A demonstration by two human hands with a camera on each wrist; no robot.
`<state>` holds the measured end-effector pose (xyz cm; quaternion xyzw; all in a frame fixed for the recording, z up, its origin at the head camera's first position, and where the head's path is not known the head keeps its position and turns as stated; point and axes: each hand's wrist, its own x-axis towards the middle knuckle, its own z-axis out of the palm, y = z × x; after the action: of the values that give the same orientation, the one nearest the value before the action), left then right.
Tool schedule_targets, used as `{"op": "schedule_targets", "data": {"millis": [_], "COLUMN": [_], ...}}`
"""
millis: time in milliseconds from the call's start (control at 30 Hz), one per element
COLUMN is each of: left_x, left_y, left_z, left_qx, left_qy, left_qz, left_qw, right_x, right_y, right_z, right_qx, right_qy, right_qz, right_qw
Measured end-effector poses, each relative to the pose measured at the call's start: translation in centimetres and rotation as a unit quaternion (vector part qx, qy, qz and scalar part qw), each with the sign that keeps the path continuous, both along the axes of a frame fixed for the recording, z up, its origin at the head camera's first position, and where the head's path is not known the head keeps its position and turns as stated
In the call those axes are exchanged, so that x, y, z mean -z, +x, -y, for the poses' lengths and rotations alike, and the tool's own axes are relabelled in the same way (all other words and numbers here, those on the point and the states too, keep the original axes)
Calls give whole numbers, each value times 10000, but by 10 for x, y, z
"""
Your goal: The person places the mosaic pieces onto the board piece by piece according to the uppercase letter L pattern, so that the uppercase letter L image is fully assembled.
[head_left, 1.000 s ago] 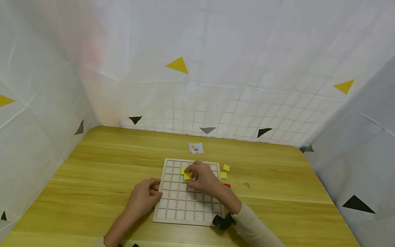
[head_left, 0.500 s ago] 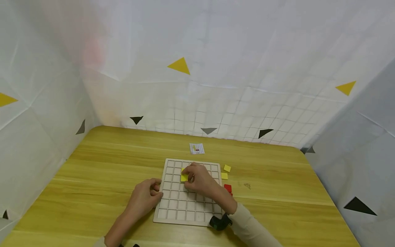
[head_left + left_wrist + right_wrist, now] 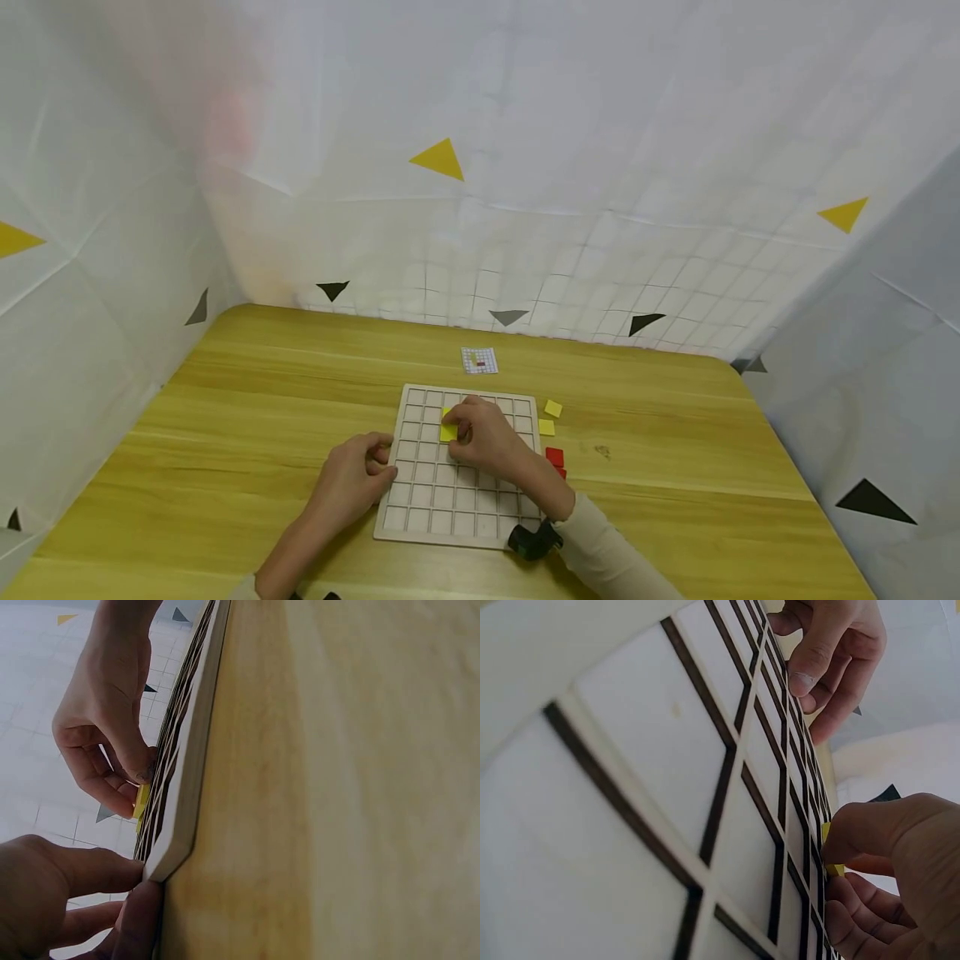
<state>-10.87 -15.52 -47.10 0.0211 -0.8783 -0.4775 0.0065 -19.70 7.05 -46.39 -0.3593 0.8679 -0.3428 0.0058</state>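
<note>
A pale square grid board (image 3: 420, 521) lies on the wooden table. My right hand (image 3: 486, 437) pinches a yellow square tile (image 3: 447, 433) low over the board's upper left part, just in front of another yellow tile (image 3: 446, 412) that my fingers partly cover. In the left wrist view the pinched tile (image 3: 140, 796) sits right at the board's surface, under the fingertips of the right hand (image 3: 105, 712). My left hand (image 3: 351, 472) holds the board's left edge between thumb and fingers. The right wrist view shows both hands beyond the grid (image 3: 757, 802).
Two loose yellow tiles, one farther (image 3: 552, 408) and one nearer (image 3: 547, 427), lie right of the board. Red tiles (image 3: 554, 457) lie below them, partly behind my forearm. A small printed grid card (image 3: 479, 361) lies beyond the board. White sheeting (image 3: 480, 250) surrounds the table.
My right hand has moved slightly left with the yellow tile, bringing it in line with the tile behind it. More of the red tiles shows. The left hand stays at the board's edge.
</note>
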Motion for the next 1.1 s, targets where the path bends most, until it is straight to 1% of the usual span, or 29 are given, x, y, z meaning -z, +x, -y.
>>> {"op": "schedule_targets", "data": {"millis": [167,433,667,733,833,1100], "left_x": [-1,-2,-2,-2,-1,-1], "left_y": [0,0,2,2,2,2], "left_z": [-1,-1,-2,-2,-2,-1], "left_qx": [-3,-1,-19,-22,-41,-64], "left_qy": [-25,-39,-87,-84,-101,-93], "left_qz": [30,30,8,3,3,31], "left_qw": [10000,10000,10000,10000,9999,9999], "right_x": [1,6,4,3,1,0], "right_y": [0,-2,2,3,6,6], "right_z": [0,-2,-6,-8,-11,-25], "right_qx": [31,17,-23,-15,47,234], "right_qy": [-44,-87,-100,-91,-75,-157], "right_qz": [85,40,136,81,-14,-24], "right_qw": [9999,10000,9999,9999,10000,9996]}}
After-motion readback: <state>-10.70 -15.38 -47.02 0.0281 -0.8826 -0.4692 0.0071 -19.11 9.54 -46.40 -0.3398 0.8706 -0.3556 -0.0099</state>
